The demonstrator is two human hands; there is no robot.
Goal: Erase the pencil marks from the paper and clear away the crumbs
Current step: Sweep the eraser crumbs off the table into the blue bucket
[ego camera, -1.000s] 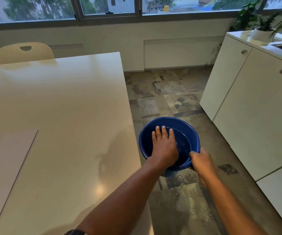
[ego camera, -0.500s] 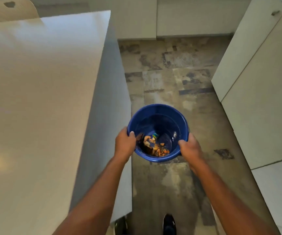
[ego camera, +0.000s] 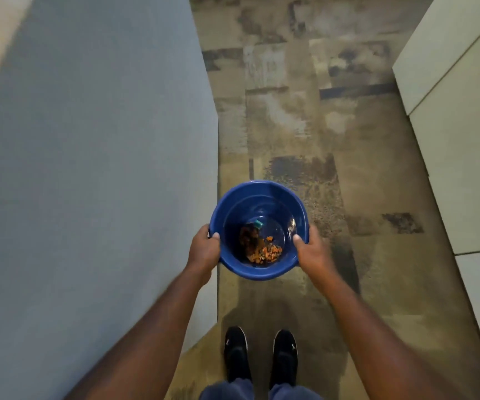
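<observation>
Two hands, left hand (ego camera: 204,249) and right hand (ego camera: 312,249), on one blue bucket (ego camera: 261,197)

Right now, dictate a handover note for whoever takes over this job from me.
Left hand grips the left rim of the blue bucket; right hand grips the right rim.
The bucket is held upright above the floor, beside the table, in front of the shoes.
Inside it: a pile of orange-brown scraps and a small teal bit.
Done: scraps are in the bucket.
Left: set the bucket down or empty it. The paper is out of view, so whether the marks are gone cannot be told; check.
</observation>
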